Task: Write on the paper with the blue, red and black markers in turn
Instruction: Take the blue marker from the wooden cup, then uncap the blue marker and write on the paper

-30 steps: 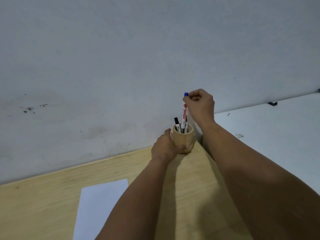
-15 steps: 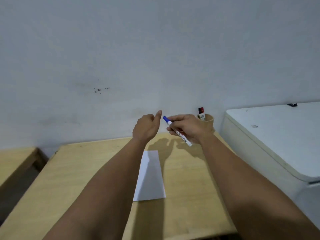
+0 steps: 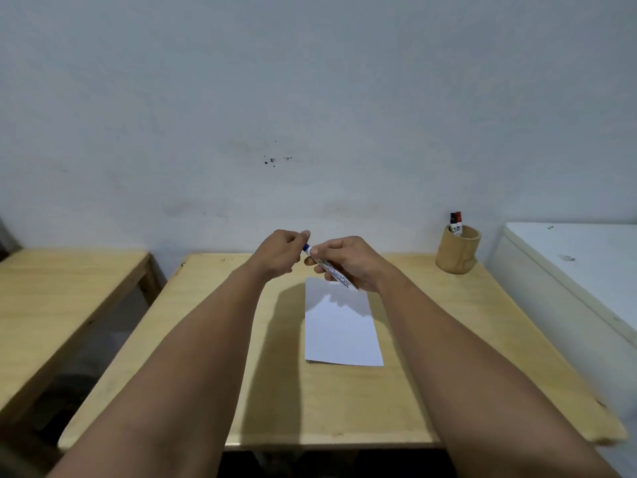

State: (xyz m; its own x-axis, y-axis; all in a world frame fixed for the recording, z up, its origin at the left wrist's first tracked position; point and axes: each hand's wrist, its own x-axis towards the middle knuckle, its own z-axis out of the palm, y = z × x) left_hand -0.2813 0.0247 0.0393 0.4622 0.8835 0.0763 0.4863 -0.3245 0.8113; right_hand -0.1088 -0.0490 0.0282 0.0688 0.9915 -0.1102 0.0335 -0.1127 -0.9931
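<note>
2 hands meet over the far end of the paper (image 3: 341,326), which lies flat on the counter (image 3: 448,339). The right hand (image 3: 351,262) is closed around the barrel of the blue marker (image 3: 332,270); the left hand (image 3: 281,253) pinches its cap (image 3: 306,248). The marker looks light, stiff and smooth, so a firm hold mid-barrel suits pulling the cap off. The paper is thin and may slide. The red marker (image 3: 458,219) and black marker (image 3: 452,219) stand in the cup (image 3: 456,253), far right.
</note>
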